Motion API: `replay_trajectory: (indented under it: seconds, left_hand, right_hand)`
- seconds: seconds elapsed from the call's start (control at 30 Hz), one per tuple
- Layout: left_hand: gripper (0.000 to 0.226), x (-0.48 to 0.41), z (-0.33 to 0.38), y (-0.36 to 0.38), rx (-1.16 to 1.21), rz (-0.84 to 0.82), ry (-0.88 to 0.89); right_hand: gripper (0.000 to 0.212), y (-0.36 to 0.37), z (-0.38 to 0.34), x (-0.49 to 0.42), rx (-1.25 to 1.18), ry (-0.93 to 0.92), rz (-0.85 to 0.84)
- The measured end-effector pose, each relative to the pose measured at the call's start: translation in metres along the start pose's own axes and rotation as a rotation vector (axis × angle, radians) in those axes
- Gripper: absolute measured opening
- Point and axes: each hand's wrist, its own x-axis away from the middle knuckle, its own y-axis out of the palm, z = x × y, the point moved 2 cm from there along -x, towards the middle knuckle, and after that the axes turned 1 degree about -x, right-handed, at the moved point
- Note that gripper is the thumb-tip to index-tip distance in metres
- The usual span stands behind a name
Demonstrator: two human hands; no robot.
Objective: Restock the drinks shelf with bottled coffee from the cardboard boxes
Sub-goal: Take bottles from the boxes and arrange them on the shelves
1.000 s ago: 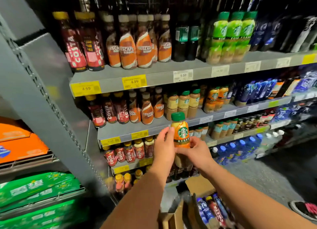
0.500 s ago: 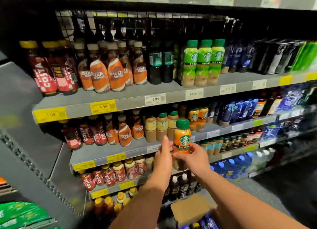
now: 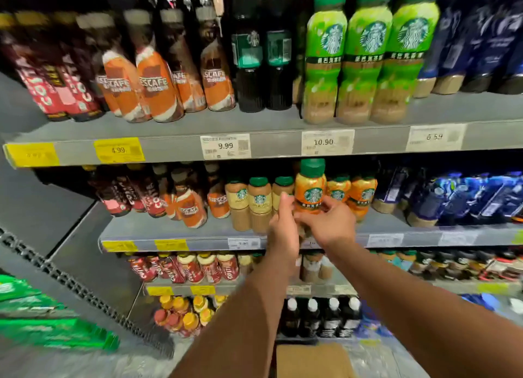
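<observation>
We hold the orange-labelled coffee bottle with a green cap [image 3: 310, 188] upright at the front of the grey metal middle shelf [image 3: 158, 228], beside the matching orange bottles [image 3: 362, 194]. Our right hand [image 3: 329, 225] curls round its lower body. Our left hand [image 3: 283, 230] lays straight fingers against its left side. Its base is hidden.

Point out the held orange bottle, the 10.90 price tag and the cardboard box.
orange bottle [image 3: 310, 190]: head view, label front.
10.90 price tag [image 3: 326, 142]: head view, printed number.
cardboard box [image 3: 311, 361]: head view, top flap.
</observation>
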Motion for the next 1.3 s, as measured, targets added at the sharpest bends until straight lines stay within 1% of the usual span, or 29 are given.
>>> replay_trajectory:
  seconds: [0.07,0.2,0.3,0.37,0.4,0.47,0.5,0.53,0.6,0.63,0.7,0.77,0.87,0.97,1.07,1.1,1.13,1.2,1.23,1.3]
  left_hand:
    - [0.039,-0.017,-0.006,0.006,-0.015,0.009,-0.002]
    - [0.046,-0.032,-0.018,0.018,0.012,0.043,0.024]
    - [0.041,-0.036,-0.025,0.026,0.011,0.032,0.032]
    - [0.05,-0.039,-0.032,0.026,-0.019,0.045,0.041]
    - [0.058,-0.038,-0.034,0.025,-0.046,0.064,0.046]
    - [0.072,-0.037,-0.036,0.022,-0.108,0.087,0.062]
    - [0.074,-0.036,-0.037,0.021,-0.122,0.098,0.073]
    - [0.074,-0.035,-0.036,0.021,-0.136,0.111,0.095]
    - [0.066,-0.035,-0.036,0.022,-0.178,0.119,0.135]
    - [0.06,-0.036,-0.037,0.021,-0.189,0.118,0.138]
    - [0.058,-0.036,-0.041,0.019,-0.179,0.098,0.132]
    - [0.065,-0.035,-0.045,0.015,-0.161,0.072,0.111]
    - [0.067,-0.031,-0.052,0.011,-0.134,0.039,0.075]
    - [0.066,-0.026,-0.06,0.008,-0.155,0.037,0.066]
    - [0.067,-0.02,-0.068,0.0,-0.283,0.065,0.052]
    - [0.062,-0.017,-0.071,-0.003,-0.345,0.068,0.043]
    - [0.052,-0.015,-0.075,-0.008,-0.431,0.062,0.053]
    - [0.034,-0.01,-0.083,-0.021,-0.648,0.029,0.118]
    - [0.031,-0.006,-0.087,-0.029,-0.751,0.003,0.139]
    - [0.036,0.003,-0.102,-0.046,-1.009,-0.075,0.145]
  right_hand:
    - [0.029,0.003,0.005,-0.015,0.048,0.001,0.021]
    - [0.038,0.011,0.018,-0.035,0.07,0.016,0.091]
    - [0.03,0.013,0.027,-0.039,0.064,-0.015,0.135]
    - [0.024,0.016,0.036,-0.038,0.049,-0.069,0.132]
    - [0.025,0.018,0.039,-0.036,0.053,-0.097,0.124]
    - [0.037,0.021,0.045,-0.034,0.082,-0.143,0.129]
    - [0.039,0.02,0.046,-0.033,0.082,-0.169,0.134]
    - [0.038,0.018,0.044,-0.032,0.07,-0.185,0.138]
    - [0.022,0.013,0.042,-0.03,0.04,-0.202,0.114]
    - [0.018,0.012,0.042,-0.028,0.033,-0.193,0.084]
    - [0.02,0.015,0.045,-0.026,0.008,-0.149,0.018]
    - [0.023,0.018,0.049,-0.025,-0.021,-0.116,-0.025]
    - [0.018,0.018,0.052,-0.025,-0.06,-0.124,-0.091]
    - [0.019,0.014,0.054,-0.022,-0.085,-0.127,-0.124]
    - [0.016,0.009,0.065,-0.013,0.002,-0.078,-0.019]
    - [0.017,0.006,0.072,-0.008,0.055,-0.053,0.011]
    - [0.018,0.003,0.078,-0.002,0.103,-0.034,0.017]
    - [0.02,-0.003,0.093,0.012,0.234,-0.014,-0.039]
    - [0.02,-0.006,0.1,0.02,0.328,-0.004,-0.078]
    - [0.022,-0.013,0.116,0.038,0.548,0.021,-0.157]
